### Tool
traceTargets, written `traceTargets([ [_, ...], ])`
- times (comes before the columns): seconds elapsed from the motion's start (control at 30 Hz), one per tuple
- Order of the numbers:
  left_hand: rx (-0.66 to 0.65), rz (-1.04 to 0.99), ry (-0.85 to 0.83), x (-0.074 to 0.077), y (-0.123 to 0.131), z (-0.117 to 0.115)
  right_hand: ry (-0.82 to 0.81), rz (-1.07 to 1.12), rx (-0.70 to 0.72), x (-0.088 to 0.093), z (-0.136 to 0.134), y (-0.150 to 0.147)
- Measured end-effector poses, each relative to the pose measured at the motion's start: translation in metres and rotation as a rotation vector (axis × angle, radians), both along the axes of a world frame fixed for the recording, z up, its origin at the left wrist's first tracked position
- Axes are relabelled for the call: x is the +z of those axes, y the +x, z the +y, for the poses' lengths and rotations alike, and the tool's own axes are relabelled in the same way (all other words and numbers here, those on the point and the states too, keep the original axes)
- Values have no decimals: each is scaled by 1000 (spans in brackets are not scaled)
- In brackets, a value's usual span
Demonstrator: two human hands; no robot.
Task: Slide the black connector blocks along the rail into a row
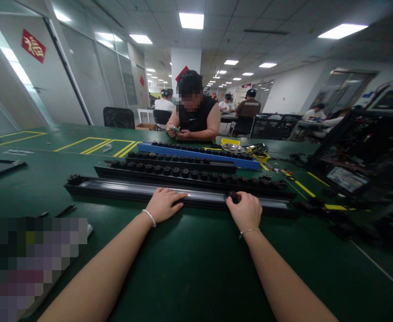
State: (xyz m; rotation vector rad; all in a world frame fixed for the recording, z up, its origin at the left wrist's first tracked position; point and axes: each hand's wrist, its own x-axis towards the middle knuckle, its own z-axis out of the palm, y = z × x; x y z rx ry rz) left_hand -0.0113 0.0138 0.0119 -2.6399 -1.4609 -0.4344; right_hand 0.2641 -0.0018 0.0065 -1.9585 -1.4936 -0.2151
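Directly before me lies a long black metal channel [116, 189] with a shiny inner floor. My left hand [164, 203] rests flat on its near edge, fingers stretched out and holding nothing. Further right, my right hand [246, 209] pinches a small black round socket-like part [234, 197] at the channel. Whether that part touches the channel floor is hidden by my fingers. One similar black part [74, 179] sits at the channel's left end. Just behind stands another black channel [132, 175] with several round black parts in a row along it.
Beyond are a third black strip [216, 166] and a blue rail [250, 163] with black parts. A person [196, 112] sits opposite, holding a phone. Yellow trays [230, 141] and a metal dish stand behind. Dark equipment [350, 156] is at right; a blurred-out object [31, 264] lies near left.
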Motion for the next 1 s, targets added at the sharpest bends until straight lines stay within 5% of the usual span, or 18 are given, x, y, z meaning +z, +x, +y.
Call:
traceTargets([
  [1.0,23,-105,67,-6,0,2,-79,-3,-108,4,1,22],
])
